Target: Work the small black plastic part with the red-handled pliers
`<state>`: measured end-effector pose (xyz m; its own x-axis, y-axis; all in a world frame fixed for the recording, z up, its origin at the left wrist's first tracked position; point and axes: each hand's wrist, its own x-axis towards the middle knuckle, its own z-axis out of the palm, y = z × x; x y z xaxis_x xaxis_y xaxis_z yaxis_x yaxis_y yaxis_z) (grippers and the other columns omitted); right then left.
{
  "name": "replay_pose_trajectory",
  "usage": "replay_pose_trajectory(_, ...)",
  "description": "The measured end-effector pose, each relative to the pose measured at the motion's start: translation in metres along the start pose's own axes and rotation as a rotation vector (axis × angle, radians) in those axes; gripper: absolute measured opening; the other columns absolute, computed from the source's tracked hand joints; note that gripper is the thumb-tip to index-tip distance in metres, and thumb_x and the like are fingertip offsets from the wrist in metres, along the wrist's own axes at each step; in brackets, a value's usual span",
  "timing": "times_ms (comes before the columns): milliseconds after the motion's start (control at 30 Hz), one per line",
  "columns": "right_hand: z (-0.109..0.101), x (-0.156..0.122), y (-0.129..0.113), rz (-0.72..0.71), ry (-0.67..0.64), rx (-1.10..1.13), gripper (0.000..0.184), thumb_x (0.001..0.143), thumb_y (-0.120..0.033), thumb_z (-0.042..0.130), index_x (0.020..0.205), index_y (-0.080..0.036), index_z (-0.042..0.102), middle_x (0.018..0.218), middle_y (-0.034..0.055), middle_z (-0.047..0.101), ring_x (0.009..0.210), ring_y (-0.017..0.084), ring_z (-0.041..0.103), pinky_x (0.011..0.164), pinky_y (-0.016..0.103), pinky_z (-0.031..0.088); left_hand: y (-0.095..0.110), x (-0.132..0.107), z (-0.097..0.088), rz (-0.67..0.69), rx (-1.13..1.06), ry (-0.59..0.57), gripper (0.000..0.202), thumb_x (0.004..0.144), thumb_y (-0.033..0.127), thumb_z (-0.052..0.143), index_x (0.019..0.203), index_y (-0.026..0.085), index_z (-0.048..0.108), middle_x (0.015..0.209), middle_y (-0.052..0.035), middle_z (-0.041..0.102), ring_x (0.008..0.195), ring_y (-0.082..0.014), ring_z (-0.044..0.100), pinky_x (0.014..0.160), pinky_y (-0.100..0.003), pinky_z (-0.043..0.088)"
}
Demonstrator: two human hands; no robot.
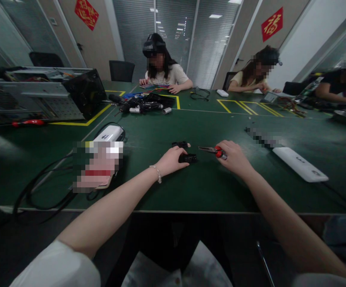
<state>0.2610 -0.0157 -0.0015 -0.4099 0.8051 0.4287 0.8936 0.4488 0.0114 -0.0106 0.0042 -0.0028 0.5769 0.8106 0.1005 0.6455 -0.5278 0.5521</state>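
Observation:
My left hand [173, 160] is closed on a small black plastic part [190, 158] at the middle of the green table [161, 191]. Just behind it lies another small dark piece [179, 144] with a pale tip. To the right, my right hand [234, 156] grips red-handled needle-nose pliers [210, 150]. Their jaws point left toward the black part, with a short gap between them. Fingers hide much of the pliers' handles and one end of the black part.
An opened computer case [38, 99] stands at the left, with a red-handled tool [28, 123] before it. White power banks [110, 134] with cables lie to either side. Tangled cables and dark parts [145, 103] are farther back. Several people sit across the table.

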Motion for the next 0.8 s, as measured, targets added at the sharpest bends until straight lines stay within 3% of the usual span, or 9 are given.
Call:
replay_pose_trajectory(367,-0.0026,0.0019,-0.0031,-0.048,-0.033,-0.039,0.024,0.076,-0.021,0.053,0.100,-0.020,0.057,0.102,0.0115,0.058,0.089,0.026,0.052,0.075,0.039,0.043,0.0049,-0.0029,-0.0031,-0.024,-0.002,-0.018,0.034,0.077,0.035,0.065,0.105,0.016,0.060,0.111,-0.0093,0.058,0.104,-0.0253,0.055,0.086,-0.038,0.047)
replay_pose_trajectory(667,-0.0028,-0.0001,-0.0032,-0.043,-0.032,-0.066,0.021,0.079,-0.026,0.053,0.098,-0.019,0.059,0.101,0.0113,0.060,0.089,0.026,0.053,0.071,0.037,0.042,0.0042,-0.0032,-0.0024,-0.022,0.000,-0.023,0.034,0.078,0.036,0.064,0.106,0.016,0.060,0.111,-0.0087,0.057,0.102,-0.0240,0.055,0.085,-0.037,0.047)
replay_pose_trajectory(800,-0.0036,0.0004,-0.0048,-0.037,-0.025,-0.069,0.027,0.078,-0.024,0.052,0.104,-0.021,0.061,0.104,0.0112,0.060,0.092,0.027,0.054,0.075,0.042,0.042,0.0026,-0.0027,-0.0006,-0.010,0.010,-0.005,0.034,0.078,0.036,0.064,0.105,0.016,0.060,0.110,-0.0092,0.058,0.102,-0.0248,0.055,0.085,-0.037,0.048)
